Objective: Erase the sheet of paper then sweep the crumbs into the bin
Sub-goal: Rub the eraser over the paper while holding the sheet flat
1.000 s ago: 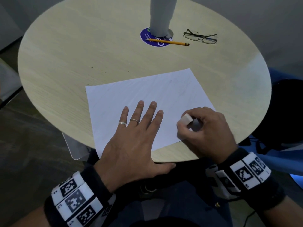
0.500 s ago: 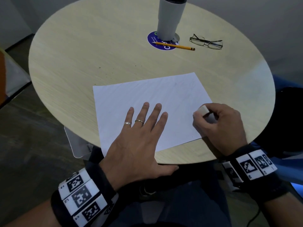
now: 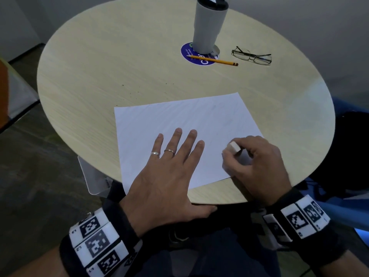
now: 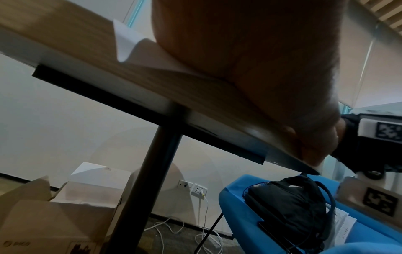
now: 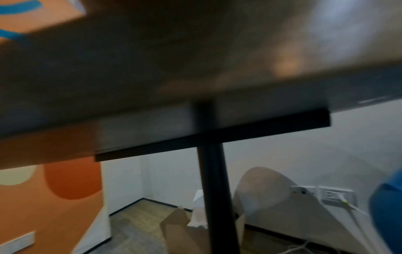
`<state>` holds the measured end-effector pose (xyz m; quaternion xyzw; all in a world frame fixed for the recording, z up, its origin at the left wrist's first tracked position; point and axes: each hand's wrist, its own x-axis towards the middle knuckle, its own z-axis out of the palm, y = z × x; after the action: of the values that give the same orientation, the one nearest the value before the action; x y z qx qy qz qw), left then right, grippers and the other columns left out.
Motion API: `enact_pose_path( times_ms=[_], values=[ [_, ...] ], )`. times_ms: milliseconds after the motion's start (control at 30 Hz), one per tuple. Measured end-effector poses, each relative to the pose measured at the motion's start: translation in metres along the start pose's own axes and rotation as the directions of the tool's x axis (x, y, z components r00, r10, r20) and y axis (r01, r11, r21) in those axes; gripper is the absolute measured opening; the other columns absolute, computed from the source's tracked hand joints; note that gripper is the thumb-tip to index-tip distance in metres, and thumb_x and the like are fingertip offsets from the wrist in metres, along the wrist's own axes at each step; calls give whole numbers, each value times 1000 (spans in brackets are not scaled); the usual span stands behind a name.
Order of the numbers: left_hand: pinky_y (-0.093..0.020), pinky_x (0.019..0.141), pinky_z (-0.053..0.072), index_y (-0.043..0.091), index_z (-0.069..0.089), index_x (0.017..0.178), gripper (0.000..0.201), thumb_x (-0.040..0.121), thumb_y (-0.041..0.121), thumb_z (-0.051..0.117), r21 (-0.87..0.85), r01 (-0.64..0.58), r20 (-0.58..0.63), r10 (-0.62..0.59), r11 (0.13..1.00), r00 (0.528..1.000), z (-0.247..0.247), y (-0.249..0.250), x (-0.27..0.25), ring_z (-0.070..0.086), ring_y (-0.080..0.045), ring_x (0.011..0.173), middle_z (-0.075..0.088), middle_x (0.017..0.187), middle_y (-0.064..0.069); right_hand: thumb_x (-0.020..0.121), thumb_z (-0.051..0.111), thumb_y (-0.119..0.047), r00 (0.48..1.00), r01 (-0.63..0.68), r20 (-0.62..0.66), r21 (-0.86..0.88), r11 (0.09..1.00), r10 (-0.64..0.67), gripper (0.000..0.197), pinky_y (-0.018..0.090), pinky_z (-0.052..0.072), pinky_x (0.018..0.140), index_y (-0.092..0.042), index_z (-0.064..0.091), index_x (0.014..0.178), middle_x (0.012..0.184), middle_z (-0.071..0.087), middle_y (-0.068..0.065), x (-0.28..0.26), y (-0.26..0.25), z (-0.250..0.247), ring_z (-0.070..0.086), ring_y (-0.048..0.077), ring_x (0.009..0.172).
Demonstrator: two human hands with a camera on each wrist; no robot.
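Observation:
A white sheet of paper point(image 3: 179, 124) lies on the round wooden table point(image 3: 99, 76), near its front edge. My left hand point(image 3: 175, 154) lies flat on the sheet with fingers spread, holding it down. My right hand point(image 3: 235, 154) pinches a small white eraser point(image 3: 235, 147) and presses it on the sheet's right side. Small dark crumbs point(image 3: 131, 94) are scattered on the table beyond the sheet's far left corner. In the left wrist view the palm point(image 4: 250, 51) rests over the paper's corner point(image 4: 124, 41) at the table edge. The right wrist view is blurred.
At the back of the table stand a grey tumbler point(image 3: 209, 25) on a blue round sticker point(image 3: 187, 53), a yellow pencil point(image 3: 214, 60) and glasses point(image 3: 252, 56). A clear bin point(image 3: 93, 176) sits under the table's front left edge. A blue seat with a black bag point(image 4: 289, 202) is on the right.
My right hand has rubbed the eraser out toward the sheet's right edge and back toward the middle. My left hand stays flat on the paper.

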<state>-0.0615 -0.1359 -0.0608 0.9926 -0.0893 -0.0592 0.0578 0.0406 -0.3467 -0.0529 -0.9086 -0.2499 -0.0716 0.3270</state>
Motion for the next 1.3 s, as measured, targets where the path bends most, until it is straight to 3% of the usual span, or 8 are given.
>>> enact_pose_path(
  times_ms=[133,300,467,633,800,967,1067,1300],
  values=[
    [-61,127,2,16,2,169,133,72,105,27,-3,2,8,-2,1000,1000,0,0,0,-17,-32,160,-15,175,-7,90,73,-19,991,-109,-78,16,994,110,26,44,53,67,-15,64,66,64,63,-5,15,27,-16,60,24,71],
    [-60,127,-1,17,-2,168,133,72,104,27,-7,1,-4,-1,1000,1000,0,0,-1,-21,-31,159,-20,174,-6,89,78,-14,1000,2,-2,-10,1000,-3,22,41,50,67,-18,68,69,67,66,-3,-1,-3,-5,59,23,70],
    [-60,127,-2,18,-5,168,134,71,105,25,2,7,2,-7,1000,1000,0,0,0,-22,-31,159,-22,173,-6,90,73,-20,989,-131,-59,53,990,134,23,44,54,64,-12,66,69,61,62,-1,16,31,-18,61,26,65],
    [-60,127,-1,18,-3,168,134,71,105,26,0,6,-3,-6,1000,1000,1,0,0,-21,-30,159,-20,174,-6,87,77,-13,1000,-5,20,14,1000,5,23,39,52,68,-20,68,67,69,69,-6,-3,5,-13,61,19,71],
    [-60,127,0,17,-1,168,135,71,106,24,5,7,2,-7,1000,1000,0,1,0,-18,-31,160,-18,174,-7,89,75,-24,990,-135,-45,-8,991,134,21,43,55,65,-13,69,73,66,66,1,8,38,-28,62,26,69],
    [-61,127,2,17,3,169,133,72,105,27,7,3,-2,-3,1000,1000,1,0,0,-15,-31,161,-14,175,-7,87,78,-16,999,-24,42,15,1000,23,24,42,54,70,-24,69,66,71,71,-7,-9,7,-16,65,21,72],
    [-61,127,2,16,2,169,134,71,106,25,10,-4,4,4,1000,1000,1,1,0,-15,-32,161,-15,175,-7,88,78,-17,991,-129,33,66,989,127,23,43,56,69,-21,72,67,70,73,-6,-3,29,-30,67,21,69],
    [-60,127,0,17,-2,168,133,72,106,23,15,-3,-4,3,1000,1000,1,0,1,-19,-31,160,-19,174,-7,85,77,-21,1000,-22,22,-24,999,23,20,41,53,66,-21,67,68,67,67,-5,-13,12,-19,60,22,68]
  ],
)
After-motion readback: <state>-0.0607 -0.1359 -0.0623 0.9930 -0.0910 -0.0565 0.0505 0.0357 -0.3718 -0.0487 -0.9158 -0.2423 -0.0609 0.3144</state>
